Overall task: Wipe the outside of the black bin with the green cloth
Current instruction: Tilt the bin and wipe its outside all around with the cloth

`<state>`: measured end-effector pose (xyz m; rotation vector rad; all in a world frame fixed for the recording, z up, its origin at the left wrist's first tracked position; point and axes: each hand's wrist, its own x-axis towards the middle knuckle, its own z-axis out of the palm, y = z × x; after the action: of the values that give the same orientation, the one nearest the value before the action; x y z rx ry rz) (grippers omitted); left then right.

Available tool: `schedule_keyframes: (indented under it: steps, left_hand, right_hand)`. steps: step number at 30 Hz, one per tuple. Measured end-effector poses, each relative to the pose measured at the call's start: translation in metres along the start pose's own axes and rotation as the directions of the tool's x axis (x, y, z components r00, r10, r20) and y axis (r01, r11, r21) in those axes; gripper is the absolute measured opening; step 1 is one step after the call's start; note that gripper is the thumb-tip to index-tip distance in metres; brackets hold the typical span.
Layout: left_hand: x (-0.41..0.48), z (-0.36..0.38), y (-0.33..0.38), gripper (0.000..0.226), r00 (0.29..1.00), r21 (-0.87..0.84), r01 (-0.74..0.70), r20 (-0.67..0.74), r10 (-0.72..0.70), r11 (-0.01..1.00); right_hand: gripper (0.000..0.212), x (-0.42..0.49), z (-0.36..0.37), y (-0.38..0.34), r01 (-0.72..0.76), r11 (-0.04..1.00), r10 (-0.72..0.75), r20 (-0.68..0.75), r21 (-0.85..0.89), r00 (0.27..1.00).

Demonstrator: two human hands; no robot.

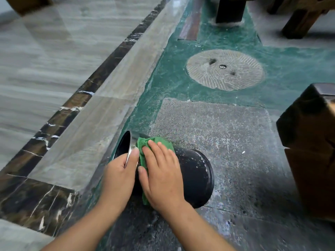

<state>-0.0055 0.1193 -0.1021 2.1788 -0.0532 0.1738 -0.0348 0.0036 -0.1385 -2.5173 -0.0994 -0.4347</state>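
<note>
The black bin [195, 174] lies on its side on the stone floor, its open mouth with a shiny metal rim facing left and its base pointing right. My left hand [119, 174] grips that rim, thumb over the metal edge. My right hand [161, 171] lies flat, fingers spread, pressing the green cloth [145, 147] against the bin's upper side just behind the rim. The cloth shows above and below my palm. White specks dot the bin's wall near the base.
A dark wooden block [308, 145] stands close on the right. A round ribbed millstone [224, 69] is set in the green floor beyond. Dark wooden legs [230, 9] stand at the top. Polished marble floor with a dark band [59, 113] runs along the left.
</note>
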Motion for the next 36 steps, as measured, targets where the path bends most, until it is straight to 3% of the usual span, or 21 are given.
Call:
schedule_keyframes:
  steps: [4,8,14,17,21,28,36]
  left_hand:
    - [0.008,-0.006,-0.007,0.054,0.996,0.132,-0.018,-0.08,0.029,0.991]
    - [0.008,-0.015,-0.021,0.051,0.994,0.158,-0.076,-0.06,0.086,0.985]
    - [0.003,-0.02,-0.03,0.054,0.996,0.12,-0.083,0.052,0.077,0.989]
    - [-0.004,-0.024,-0.025,0.041,0.985,0.088,-0.1,0.15,0.086,0.991]
    - [-0.004,-0.024,-0.014,0.016,0.989,0.157,-0.06,0.145,0.037,0.986]
    - [0.017,-0.033,-0.038,0.035,0.994,0.342,-0.058,0.11,0.021,0.938]
    - [0.021,-0.035,-0.041,0.045,0.985,0.337,-0.02,0.168,-0.04,0.941]
  right_hand:
    - [0.052,0.005,0.008,-0.004,-0.008,0.998,0.009,0.026,-0.068,1.0]
    - [0.06,0.011,-0.001,0.029,-0.237,0.969,0.243,0.122,-0.065,0.962]
    - [0.06,-0.007,-0.002,0.101,-0.429,0.903,0.422,0.208,-0.009,0.883]
    - [0.063,-0.03,-0.001,0.117,-0.508,0.859,0.487,0.217,0.055,0.846]
    - [0.068,-0.061,0.012,0.097,-0.537,0.842,0.523,0.155,0.059,0.838]
    - [0.069,-0.066,0.034,0.063,-0.526,0.843,0.538,0.134,-0.115,0.832]
    - [0.076,-0.037,0.034,0.104,-0.58,0.814,0.569,0.232,-0.024,0.789]
